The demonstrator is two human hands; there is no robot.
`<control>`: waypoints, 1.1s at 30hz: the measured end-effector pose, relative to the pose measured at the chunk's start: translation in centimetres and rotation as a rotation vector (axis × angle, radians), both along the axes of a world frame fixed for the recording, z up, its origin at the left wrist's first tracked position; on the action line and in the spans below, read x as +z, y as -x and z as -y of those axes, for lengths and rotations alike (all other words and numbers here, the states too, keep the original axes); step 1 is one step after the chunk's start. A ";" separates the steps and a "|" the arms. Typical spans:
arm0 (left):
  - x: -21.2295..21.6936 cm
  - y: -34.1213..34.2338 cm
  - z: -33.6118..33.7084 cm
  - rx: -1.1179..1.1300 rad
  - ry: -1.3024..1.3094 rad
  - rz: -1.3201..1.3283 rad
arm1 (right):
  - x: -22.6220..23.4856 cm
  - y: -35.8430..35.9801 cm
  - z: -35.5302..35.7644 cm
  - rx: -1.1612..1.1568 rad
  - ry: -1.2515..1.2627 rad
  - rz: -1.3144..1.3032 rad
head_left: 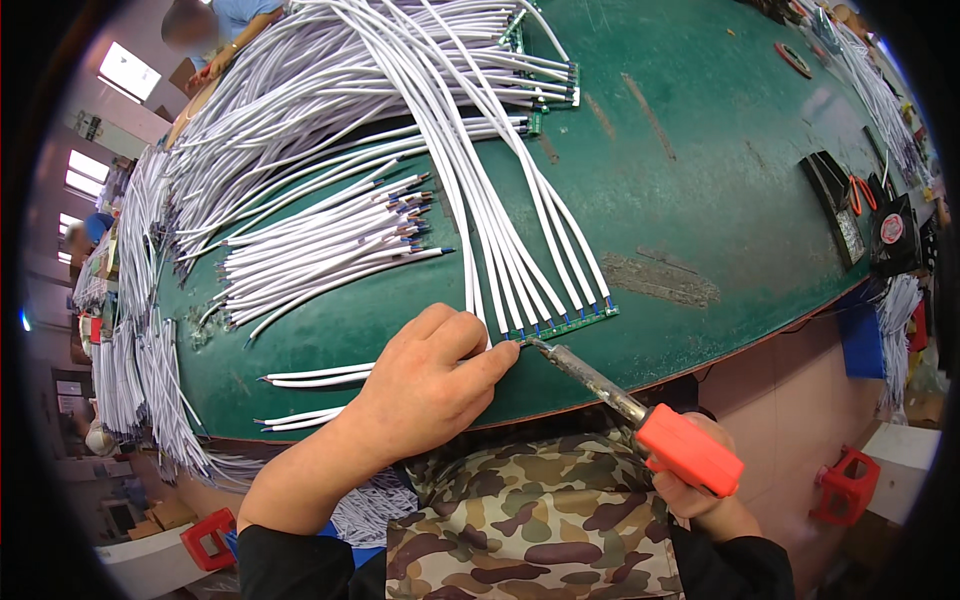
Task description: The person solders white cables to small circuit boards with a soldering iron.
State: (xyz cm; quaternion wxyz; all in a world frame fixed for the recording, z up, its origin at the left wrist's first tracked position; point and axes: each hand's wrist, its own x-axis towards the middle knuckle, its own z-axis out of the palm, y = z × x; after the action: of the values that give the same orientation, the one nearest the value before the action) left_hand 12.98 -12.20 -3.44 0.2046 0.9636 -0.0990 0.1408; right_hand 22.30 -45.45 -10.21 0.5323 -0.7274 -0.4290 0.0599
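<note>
A narrow green circuit board lies near the front edge of the table, with a row of white cables joined to it by blue-tipped wire ends. My left hand is closed in a pinch at the board's left end, on a white cable that passes behind the fingers. The pinched wire end is mostly hidden. In my right hand is a soldering iron with a red handle, gripped from below. Its tip meets the board beside my left thumb.
Loose white cables lie left on the green table. Behind them is a large heap of cables with boards. A black stand and orange-handled tool sit right. Another person is at the far left.
</note>
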 end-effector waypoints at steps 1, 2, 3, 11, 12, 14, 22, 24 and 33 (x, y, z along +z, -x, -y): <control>0.0 0.0 0.0 -0.005 0.002 0.002 | -0.1 0.0 -0.1 -0.001 0.001 0.000; -0.1 -0.1 0.0 -0.009 0.003 0.005 | -0.2 0.0 -0.2 -0.003 -0.017 0.024; -0.1 0.0 0.0 -0.009 0.004 0.005 | -0.2 0.0 -0.3 -0.003 -0.036 0.049; -0.3 0.0 0.0 -0.012 -0.023 0.007 | 0.0 -0.1 -0.9 0.020 -0.029 0.006; -0.3 0.0 0.0 -0.012 -0.023 0.009 | 0.0 -0.1 -0.9 0.025 -0.034 0.012; -0.2 0.0 0.0 -0.017 -0.026 0.005 | 0.2 0.0 -1.0 0.018 -0.028 0.026; -0.2 -0.1 0.0 -0.017 -0.034 -0.003 | 0.7 -0.6 -1.2 0.072 0.010 0.066; -0.1 -0.1 0.1 -0.015 -0.038 -0.009 | 1.0 -0.7 -1.4 0.092 0.013 0.098; 0.1 0.0 0.1 -0.005 -0.062 -0.036 | 1.1 -0.8 -1.2 0.104 0.020 0.082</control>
State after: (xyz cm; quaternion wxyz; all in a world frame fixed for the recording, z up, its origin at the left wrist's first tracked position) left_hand 13.03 -12.28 -3.36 0.1765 0.9716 -0.1022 0.1199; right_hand 23.13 -44.26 -9.10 0.5032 -0.7111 -0.4871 0.0619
